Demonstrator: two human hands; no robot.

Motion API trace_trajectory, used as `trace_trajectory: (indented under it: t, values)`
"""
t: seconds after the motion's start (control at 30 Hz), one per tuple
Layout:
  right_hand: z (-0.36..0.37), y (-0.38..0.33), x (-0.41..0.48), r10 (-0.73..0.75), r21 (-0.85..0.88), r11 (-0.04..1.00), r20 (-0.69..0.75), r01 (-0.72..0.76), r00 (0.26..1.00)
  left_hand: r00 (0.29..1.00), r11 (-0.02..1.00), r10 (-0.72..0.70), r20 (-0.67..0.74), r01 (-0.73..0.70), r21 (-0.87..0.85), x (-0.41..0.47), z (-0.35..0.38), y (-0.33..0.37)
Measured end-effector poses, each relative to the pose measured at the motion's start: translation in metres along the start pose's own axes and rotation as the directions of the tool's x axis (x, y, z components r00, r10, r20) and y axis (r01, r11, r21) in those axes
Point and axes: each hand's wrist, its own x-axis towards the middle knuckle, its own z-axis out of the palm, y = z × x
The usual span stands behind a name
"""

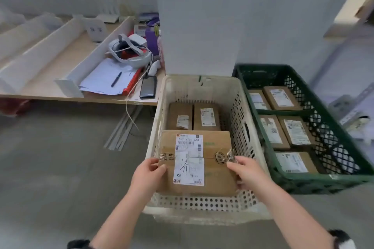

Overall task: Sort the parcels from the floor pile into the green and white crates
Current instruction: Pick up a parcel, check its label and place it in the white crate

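The parcel (214, 180) sat level between the two hands, inside the near end of the white crate (202, 201), its label face up and its taped seam running side to side from one grip to the other. The left hand (148, 176) held the left edge, thumb on top and fingers curled under it. The right hand (247, 172) pinched the right edge in the same way, so both grips were clamped on the box and neither hand was nearer to it than the other. The box looked close to square, so its long axis was hard to call. Its top seemed near the level of the rim, and whether its base already touched the crate floor could not be told. Beyond its far edge two smaller parcels (180, 115) lay side by side against the far wall, which seemed to leave the near half free. The coming move therefore looked like a straight drop, with the fingers needing room to slip out between the box and the side walls. The green crate (303, 180) stood just beside on the right, with labelled parcels in it.
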Motion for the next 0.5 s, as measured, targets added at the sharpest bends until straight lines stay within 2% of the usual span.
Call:
trace_trajectory:
  t: [0.17, 0.27, 0.4, 0.5]
  values:
    - [0.017, 0.044, 0.066, 0.259, -0.009, 0.966, 0.107, -0.259, 0.960, 0.981, 0.962, -0.195, -0.019, 0.195, 0.189, 0.054, 0.038, -0.046]
    - [0.029, 0.066, 0.100, 0.380, -0.062, 0.925, 0.146, -0.375, 0.913, 0.967, 0.911, -0.251, -0.044, 0.251, 0.326, 0.070, 0.049, -0.071]
    - [0.047, 0.089, 0.137, 0.468, -0.178, 0.880, 0.168, -0.440, 0.868, 0.940, 0.821, -0.338, -0.050, 0.320, 0.473, 0.093, 0.067, -0.091]
    - [0.059, 0.106, 0.161, 0.506, -0.284, 0.847, 0.176, -0.449, 0.844, 0.890, 0.751, -0.455, -0.038, 0.406, 0.521, 0.112, 0.081, -0.106]
